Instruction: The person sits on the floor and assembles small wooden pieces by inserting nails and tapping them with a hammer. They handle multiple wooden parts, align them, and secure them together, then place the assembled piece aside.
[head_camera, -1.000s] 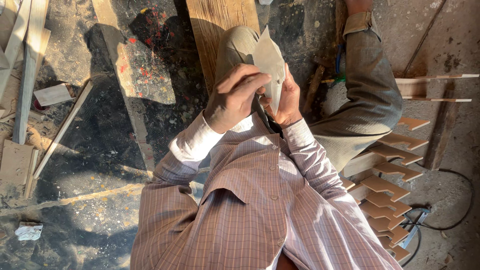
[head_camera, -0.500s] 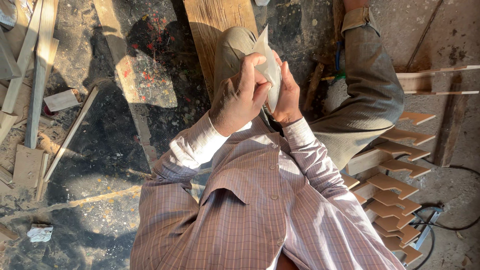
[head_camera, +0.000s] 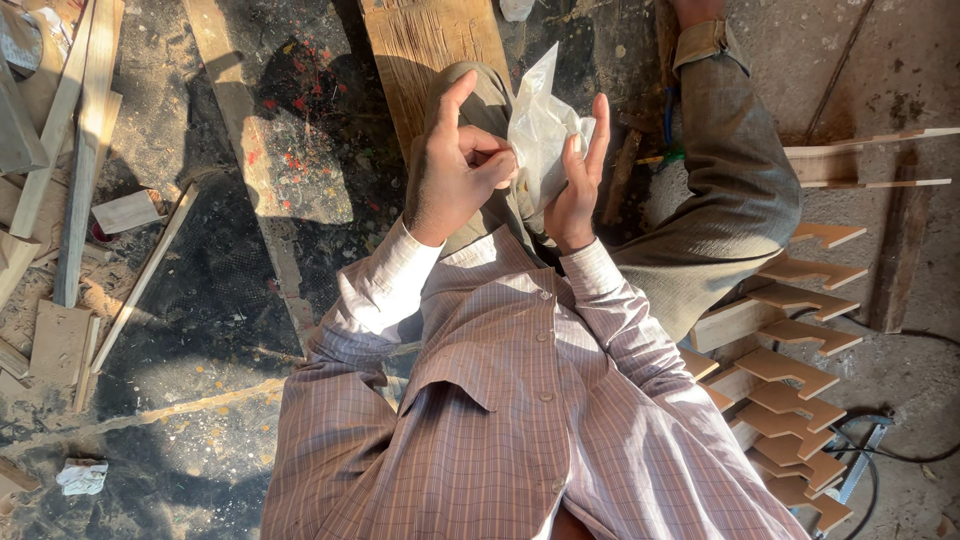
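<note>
The thin white plastic bag (head_camera: 540, 140) is pinched between the left hand (head_camera: 455, 160) and right hand (head_camera: 578, 180), so it could be torn by hard pulling.
</note>
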